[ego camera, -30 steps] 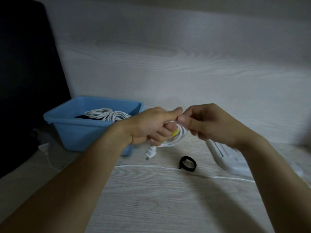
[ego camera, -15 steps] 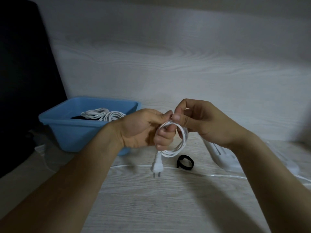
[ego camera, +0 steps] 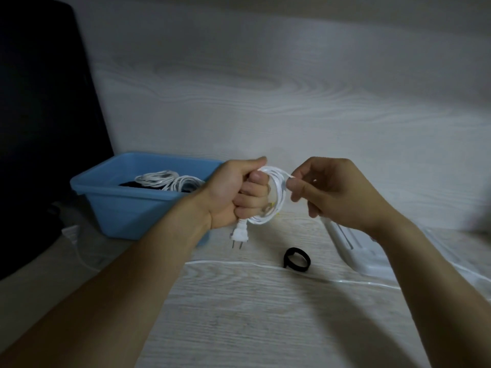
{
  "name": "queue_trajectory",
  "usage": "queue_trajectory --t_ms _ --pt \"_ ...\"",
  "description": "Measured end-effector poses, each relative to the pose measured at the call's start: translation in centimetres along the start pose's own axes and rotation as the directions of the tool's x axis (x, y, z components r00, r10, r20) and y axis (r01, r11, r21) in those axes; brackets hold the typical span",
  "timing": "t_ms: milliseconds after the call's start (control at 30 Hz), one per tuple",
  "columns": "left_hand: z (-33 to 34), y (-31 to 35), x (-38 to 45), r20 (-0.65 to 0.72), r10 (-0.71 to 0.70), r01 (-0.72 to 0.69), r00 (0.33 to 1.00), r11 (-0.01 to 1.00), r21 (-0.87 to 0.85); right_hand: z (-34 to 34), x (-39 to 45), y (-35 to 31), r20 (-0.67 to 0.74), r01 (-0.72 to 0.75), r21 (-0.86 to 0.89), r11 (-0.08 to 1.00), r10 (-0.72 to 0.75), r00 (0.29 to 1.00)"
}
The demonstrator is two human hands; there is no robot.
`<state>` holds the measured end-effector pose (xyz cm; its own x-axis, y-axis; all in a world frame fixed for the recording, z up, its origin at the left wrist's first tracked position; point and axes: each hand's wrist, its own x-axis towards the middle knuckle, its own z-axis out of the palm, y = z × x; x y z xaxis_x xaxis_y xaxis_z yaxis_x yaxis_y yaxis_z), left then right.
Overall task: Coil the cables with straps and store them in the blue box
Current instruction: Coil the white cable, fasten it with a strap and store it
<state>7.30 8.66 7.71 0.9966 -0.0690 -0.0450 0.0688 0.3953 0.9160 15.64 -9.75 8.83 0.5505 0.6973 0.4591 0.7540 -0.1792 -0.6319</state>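
My left hand (ego camera: pixel 239 193) grips a white cable coil (ego camera: pixel 277 197) above the table, fingers curled through the loops. Its two-pin plug (ego camera: pixel 240 234) hangs below my fist. My right hand (ego camera: pixel 329 192) pinches the cable's upper right side between thumb and forefinger. A black strap (ego camera: pixel 296 261), curled into a loop, lies on the table below my hands. The blue box (ego camera: pixel 127 205) stands to the left, with coiled white cables (ego camera: pixel 170 181) inside it.
A white power strip (ego camera: pixel 356 251) lies under my right wrist. A thin white cable (ego camera: pixel 239 264) runs across the wood-grain table in front of the box. A dark screen (ego camera: pixel 45 128) stands at the far left. A wooden wall closes the back.
My right hand has drawn away to the right, pulling the cable out along the coil's top. The plug has swung down and now hangs straight below my left fist.
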Motion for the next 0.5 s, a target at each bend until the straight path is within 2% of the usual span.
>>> queue_trajectory --t_ms 133,267,400,500 --pt "-1.5 1.6 -0.3 -0.172 0.120 -0.153 0.978 0.970 -0.190 -1.2 -0.1 0.5 -0.070 -0.033 -0.084 0.996 0.027 0.997" --pt "-1.4 2.4 -0.3 -0.398 0.203 -0.339 0.895 0.888 -0.309 -1.6 0.0 0.7 -0.135 -0.028 -0.161 0.987 0.006 0.991" --pt "0.0 2.5 -0.1 -0.443 0.251 -0.454 0.861 0.771 -0.447 -0.1 0.1 0.2 -0.094 0.015 -0.224 0.974 -0.037 0.995" --pt "0.5 2.7 -0.2 -0.448 0.296 -0.514 0.844 0.688 -0.513 1.7 0.2 -0.2 0.024 0.084 -0.314 0.946 -0.081 0.996"
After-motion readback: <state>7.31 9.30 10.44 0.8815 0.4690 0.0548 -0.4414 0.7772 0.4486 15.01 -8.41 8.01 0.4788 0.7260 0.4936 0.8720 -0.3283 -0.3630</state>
